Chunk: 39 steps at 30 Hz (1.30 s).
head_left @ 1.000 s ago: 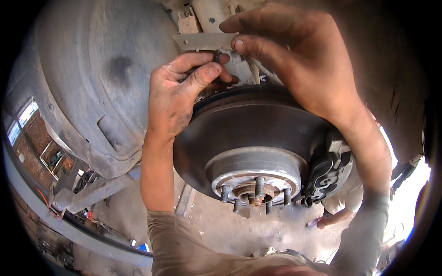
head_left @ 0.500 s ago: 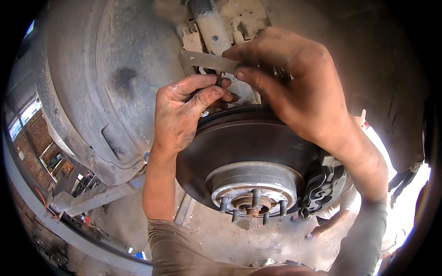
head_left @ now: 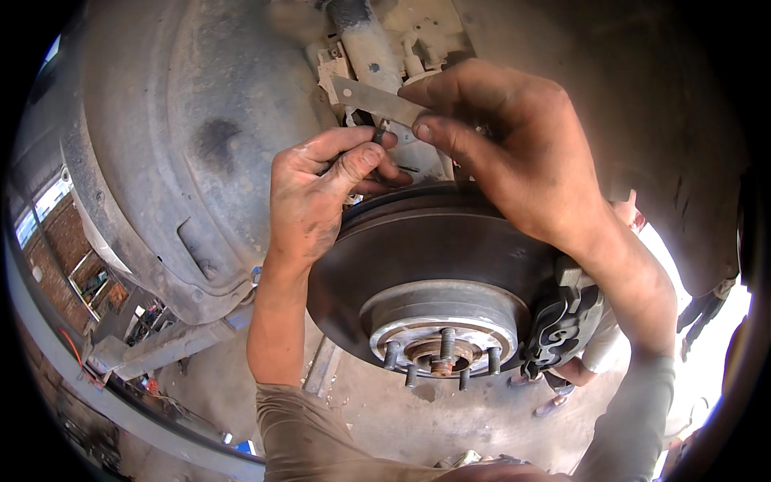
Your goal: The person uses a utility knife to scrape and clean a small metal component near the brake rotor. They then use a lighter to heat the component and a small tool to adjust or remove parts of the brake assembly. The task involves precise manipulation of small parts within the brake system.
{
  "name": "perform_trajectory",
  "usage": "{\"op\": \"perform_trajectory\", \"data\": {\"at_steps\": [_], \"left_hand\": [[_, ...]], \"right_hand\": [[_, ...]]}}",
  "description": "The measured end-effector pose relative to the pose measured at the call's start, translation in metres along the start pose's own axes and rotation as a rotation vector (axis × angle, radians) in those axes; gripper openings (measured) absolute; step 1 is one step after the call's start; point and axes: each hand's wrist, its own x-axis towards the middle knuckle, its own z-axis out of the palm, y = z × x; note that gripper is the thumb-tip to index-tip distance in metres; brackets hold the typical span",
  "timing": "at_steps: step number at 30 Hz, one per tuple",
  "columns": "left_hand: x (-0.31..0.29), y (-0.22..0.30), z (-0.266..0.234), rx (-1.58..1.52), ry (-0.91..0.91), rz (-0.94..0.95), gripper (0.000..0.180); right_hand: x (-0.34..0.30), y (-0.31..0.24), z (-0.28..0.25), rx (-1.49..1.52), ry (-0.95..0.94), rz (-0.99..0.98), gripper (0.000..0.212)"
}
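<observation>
My right hand (head_left: 534,161) pinches a thin flat metal blade (head_left: 376,101) between thumb and fingers. The blade has a round hole at its free end and points left, tilted slightly upward. Just below and left of it, my left hand (head_left: 313,189) closes thumb and fingers on a thin dark wire (head_left: 380,136). A small light tip shows above those fingers, and a short dark strand pokes out to their right. Blade and wire end look close together; I cannot tell whether they touch. Both hands are above the brake disc (head_left: 426,249).
Wheel studs (head_left: 446,344) stick out of the hub. A brake caliper (head_left: 564,325) sits at the disc's right. Behind my hands rises a suspension strut (head_left: 369,52); the wheel-arch liner (head_left: 217,104) curves at left. Another person's shoe (head_left: 552,404) shows beyond the caliper.
The blade has shifted a little right and tilted more, so its hole shows clearly. My left hand has barely moved. The other person's arm and leg behind the caliper have shifted.
</observation>
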Motion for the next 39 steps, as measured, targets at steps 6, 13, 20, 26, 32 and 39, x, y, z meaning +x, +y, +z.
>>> {"op": "perform_trajectory", "data": {"at_steps": [6,13,20,26,32,39], "left_hand": [[-0.001,0.001,-0.001,0.033,0.009,-0.002,0.027],[0.000,-0.003,-0.002,0.101,0.003,0.027,0.026],[-0.003,-0.001,-0.005,0.191,-0.020,0.065,0.024],[-0.001,-0.006,-0.001,0.032,-0.024,0.119,0.021],[0.000,-0.007,-0.003,-0.011,-0.035,0.059,0.024],[-0.002,-0.002,0.001,0.067,-0.002,0.067,0.024]], "right_hand": [[0.001,0.004,-0.001,-0.090,0.007,-0.095,0.023],[0.000,0.004,-0.001,-0.057,0.022,-0.047,0.022],[0.001,-0.001,-0.001,-0.046,-0.022,-0.063,0.020],[0.004,-0.007,-0.003,-0.027,-0.056,0.003,0.019],[0.002,-0.014,-0.005,0.109,-0.095,0.140,0.019],[0.001,-0.005,-0.003,-0.060,-0.032,-0.036,0.019]]}}
